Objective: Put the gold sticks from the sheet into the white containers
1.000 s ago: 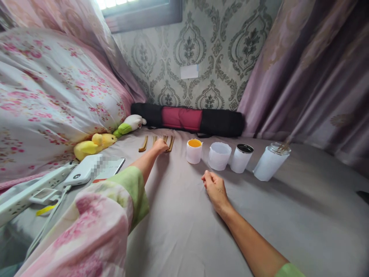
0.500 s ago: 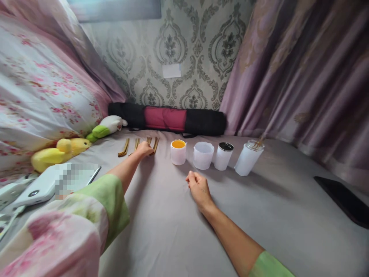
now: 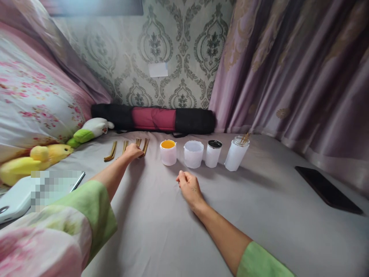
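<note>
My left hand [image 3: 132,150] reaches far forward over a row of gold utensils [image 3: 111,151] lying on the grey bedsheet [image 3: 161,227]. Its fingers curl down over the middle pieces, and another gold piece [image 3: 145,146] shows just to its right. My right hand [image 3: 188,186] rests on the sheet as a loose fist, with nothing visible in it. Just beyond it stand a white cup with an orange top [image 3: 168,152], an open white cup [image 3: 193,154], a black-topped white cup [image 3: 213,153] and a jar [image 3: 236,154] with a gold utensil sticking out.
A black and red rolled bag [image 3: 152,118] lies along the patterned wall. On the left are a floral pillow [image 3: 31,104], a yellow plush [image 3: 34,161], a green and white plush [image 3: 89,130] and a white device [image 3: 14,196]. A black phone [image 3: 327,188] lies right, below purple curtains [image 3: 288,77].
The view has swung to the right, bringing the black phone into sight and pushing the left-side clutter out. Both hands keep their places beside the utensils and cups.
</note>
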`<state>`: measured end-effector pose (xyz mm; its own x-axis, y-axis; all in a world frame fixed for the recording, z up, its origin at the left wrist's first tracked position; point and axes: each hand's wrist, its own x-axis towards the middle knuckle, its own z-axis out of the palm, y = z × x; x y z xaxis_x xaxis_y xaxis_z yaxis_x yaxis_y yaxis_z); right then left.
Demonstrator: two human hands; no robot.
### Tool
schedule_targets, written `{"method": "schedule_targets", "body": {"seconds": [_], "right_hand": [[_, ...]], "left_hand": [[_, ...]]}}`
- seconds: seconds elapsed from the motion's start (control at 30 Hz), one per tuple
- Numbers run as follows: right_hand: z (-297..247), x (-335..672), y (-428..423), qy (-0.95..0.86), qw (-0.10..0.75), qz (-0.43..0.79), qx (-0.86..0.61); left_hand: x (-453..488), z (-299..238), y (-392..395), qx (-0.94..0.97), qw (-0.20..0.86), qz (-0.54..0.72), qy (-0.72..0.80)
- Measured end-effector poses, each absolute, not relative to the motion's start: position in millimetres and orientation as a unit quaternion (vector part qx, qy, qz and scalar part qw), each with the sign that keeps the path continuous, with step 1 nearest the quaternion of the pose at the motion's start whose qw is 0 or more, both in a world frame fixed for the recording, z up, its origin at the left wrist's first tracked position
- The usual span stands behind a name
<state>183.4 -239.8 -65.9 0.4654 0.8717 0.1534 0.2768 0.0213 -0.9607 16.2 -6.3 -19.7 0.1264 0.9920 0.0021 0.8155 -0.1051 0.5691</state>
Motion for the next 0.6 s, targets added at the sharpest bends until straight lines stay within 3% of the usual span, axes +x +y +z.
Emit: {"method": "schedule_targets", "body": {"seconds": [0.6], "right_hand": [[-64.6, 183.6, -240.3, -0.443, 0.552, 0.26, -0.656]], "left_hand": [[18.7, -16.3, -5.8, 0.717, 0.18, 0.162, 0.653]]}}
